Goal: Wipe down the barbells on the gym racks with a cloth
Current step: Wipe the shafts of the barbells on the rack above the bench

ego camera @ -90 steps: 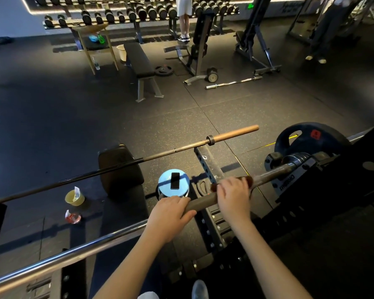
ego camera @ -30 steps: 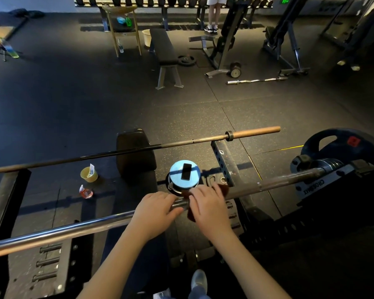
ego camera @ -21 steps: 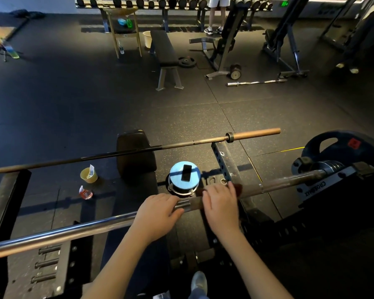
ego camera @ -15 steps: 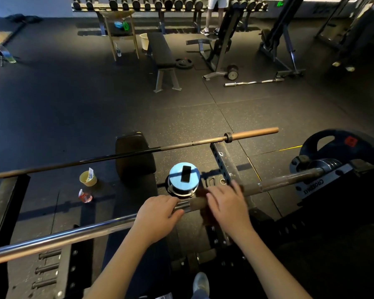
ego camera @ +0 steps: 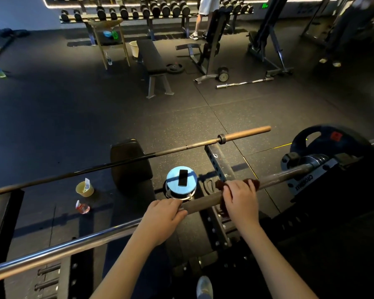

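A steel barbell (ego camera: 203,203) lies across the rack in front of me, running from lower left up to a black weight plate (ego camera: 324,143) at right. My left hand (ego camera: 162,214) grips the bar near its middle. My right hand (ego camera: 241,199) holds a dark brown cloth (ego camera: 252,182) wrapped round the bar just right of the left hand. A second, thinner barbell (ego camera: 181,147) with a copper-coloured sleeve rests on the rack beyond.
A blue round container (ego camera: 180,180) with a black phone on its lid stands under the bar. A yellow cup (ego camera: 84,188) and a small red cup (ego camera: 82,208) sit on the floor at left. A black bench pad (ego camera: 130,165), a flat bench (ego camera: 151,59), a dumbbell rack and a standing person (ego camera: 205,16) lie beyond.
My right hand has slid the cloth along the bar, first left toward my left hand, then right toward the plate. My left hand has kept its grip.
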Available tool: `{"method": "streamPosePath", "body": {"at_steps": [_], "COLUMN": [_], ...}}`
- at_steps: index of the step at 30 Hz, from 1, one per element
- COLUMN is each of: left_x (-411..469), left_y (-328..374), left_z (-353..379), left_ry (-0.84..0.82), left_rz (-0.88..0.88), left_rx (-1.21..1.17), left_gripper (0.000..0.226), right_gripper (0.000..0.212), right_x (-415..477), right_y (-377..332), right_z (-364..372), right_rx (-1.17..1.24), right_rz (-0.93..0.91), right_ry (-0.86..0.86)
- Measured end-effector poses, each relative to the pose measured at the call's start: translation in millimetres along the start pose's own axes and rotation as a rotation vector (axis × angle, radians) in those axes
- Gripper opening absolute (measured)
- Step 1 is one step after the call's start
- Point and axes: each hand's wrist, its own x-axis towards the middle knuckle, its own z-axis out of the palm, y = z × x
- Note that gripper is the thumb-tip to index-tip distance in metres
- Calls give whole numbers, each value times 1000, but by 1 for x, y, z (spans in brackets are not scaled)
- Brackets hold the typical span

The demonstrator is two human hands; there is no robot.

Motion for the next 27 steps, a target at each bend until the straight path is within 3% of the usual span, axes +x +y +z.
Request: {"method": "streamPosePath", "body": {"at_steps": [2, 7, 12, 17, 21, 24, 27], "left_x": [5, 25, 42, 62, 75, 71, 63], "left_y": [10, 25, 35, 44, 46, 50, 52], "left_z": [3, 9, 10, 6, 2, 11, 20], "left_ry": [-2, -32, -52, -244, -363, -226, -36], "left_rz": [17, 45, 60, 28, -10, 12, 57], "left_rx": [21, 62, 90, -33, -101, 17, 141], "left_gripper": [39, 35, 33, 30, 28, 26, 26], "right_gripper": [37, 51, 44, 52, 43, 26, 27], "right_x": [-6, -3, 2, 5, 16, 14, 12], "right_y": [-17, 9, 9, 39, 48, 44, 49], "right_z": [9, 0, -1, -11, -17, -9, -9], "right_rx": [56, 7, 49, -30, 16, 43, 55], "right_rz": [43, -162, 75, -60, 63, 56, 24], "right_ry": [38, -67, 25, -33, 26, 51, 54]}}
